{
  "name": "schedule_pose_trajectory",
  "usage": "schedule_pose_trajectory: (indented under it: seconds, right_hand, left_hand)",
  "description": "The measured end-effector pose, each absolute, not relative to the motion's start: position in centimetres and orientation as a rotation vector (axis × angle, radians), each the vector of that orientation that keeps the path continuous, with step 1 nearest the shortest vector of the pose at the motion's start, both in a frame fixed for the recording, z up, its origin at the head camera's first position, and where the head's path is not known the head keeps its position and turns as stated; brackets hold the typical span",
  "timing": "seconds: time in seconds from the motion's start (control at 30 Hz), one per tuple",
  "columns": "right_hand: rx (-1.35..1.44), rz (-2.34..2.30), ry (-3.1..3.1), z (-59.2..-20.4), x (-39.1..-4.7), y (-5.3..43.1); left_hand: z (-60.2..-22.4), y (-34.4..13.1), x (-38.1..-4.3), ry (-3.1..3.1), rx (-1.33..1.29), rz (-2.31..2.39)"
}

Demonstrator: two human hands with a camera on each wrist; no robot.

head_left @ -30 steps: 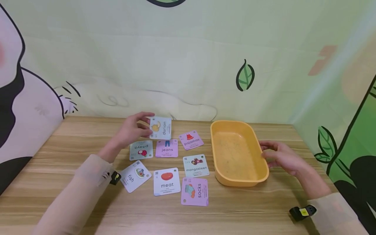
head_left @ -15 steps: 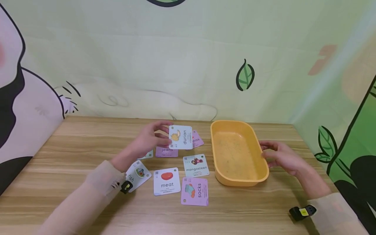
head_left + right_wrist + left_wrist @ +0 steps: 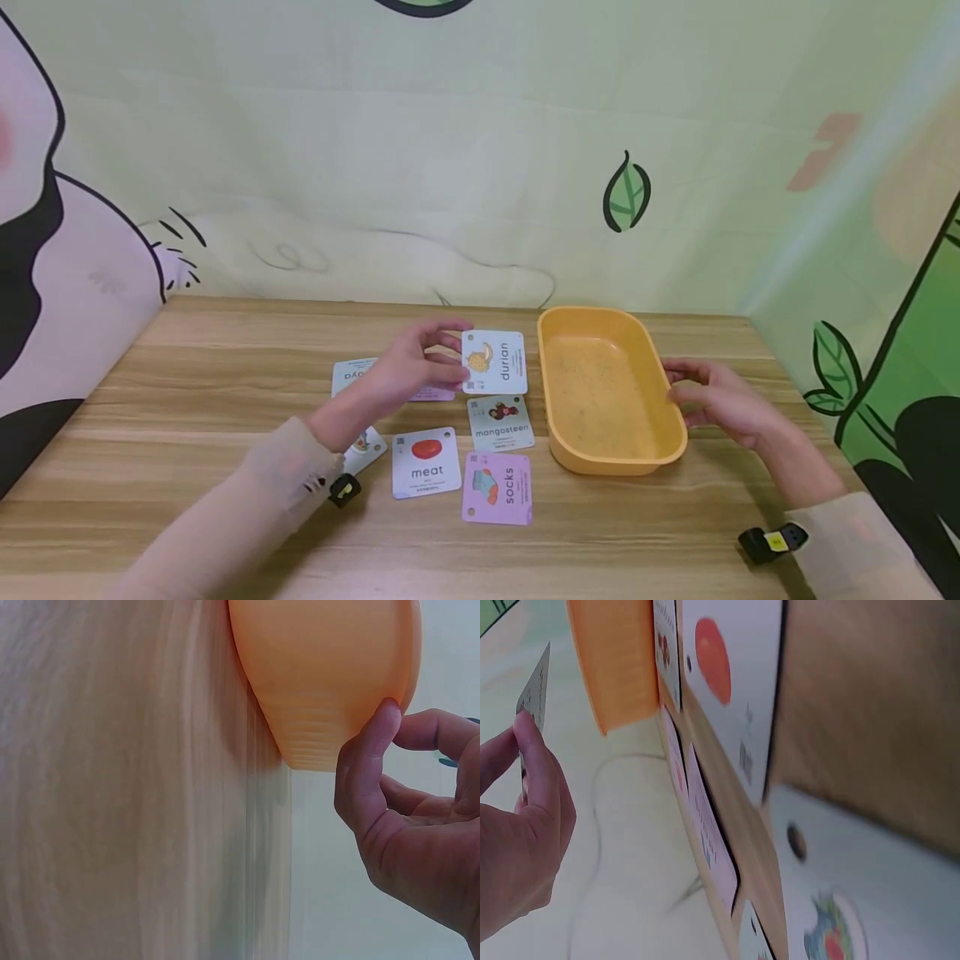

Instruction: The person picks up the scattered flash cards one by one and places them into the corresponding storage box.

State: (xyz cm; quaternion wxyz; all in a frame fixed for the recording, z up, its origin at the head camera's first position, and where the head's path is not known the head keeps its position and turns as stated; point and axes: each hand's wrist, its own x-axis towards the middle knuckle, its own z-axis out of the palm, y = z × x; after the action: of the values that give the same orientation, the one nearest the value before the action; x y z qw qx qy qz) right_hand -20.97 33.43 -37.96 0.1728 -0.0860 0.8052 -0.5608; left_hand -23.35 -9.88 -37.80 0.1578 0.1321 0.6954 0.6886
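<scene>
Head view | my left hand (image 3: 414,368) pinched the durian card (image 3: 495,362) aloft, left of the tray (image 3: 607,400) | my right hand (image 3: 720,404) touched the tray's side | risk: that edge-only hold could've dropped it onto the mangosteen card (image 3: 501,425)

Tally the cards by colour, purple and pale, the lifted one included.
Purple: 3 (socks card, jeans card, one card plain only in the left wrist view)
Pale: 5 (durian card, mangosteen card, meat card, fish card, pitaya card)
Total: 8
</scene>
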Motion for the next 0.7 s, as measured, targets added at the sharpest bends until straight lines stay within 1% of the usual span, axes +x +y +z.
schedule_pose_trajectory:
  seconds: [0.37, 0.7]
  right_hand:
    - [-0.257, -1.592, 2.281, -38.0, -21.0, 33.5]
    - [-0.247, -1.598, 2.277, -38.3, -21.2, 33.6]
  left_hand:
    - [-38.7, -7.2, -22.6, 1.866, 0.427, 1.979]
    - [-39.2, -5.1, -22.8, 1.83, 0.409, 1.964]
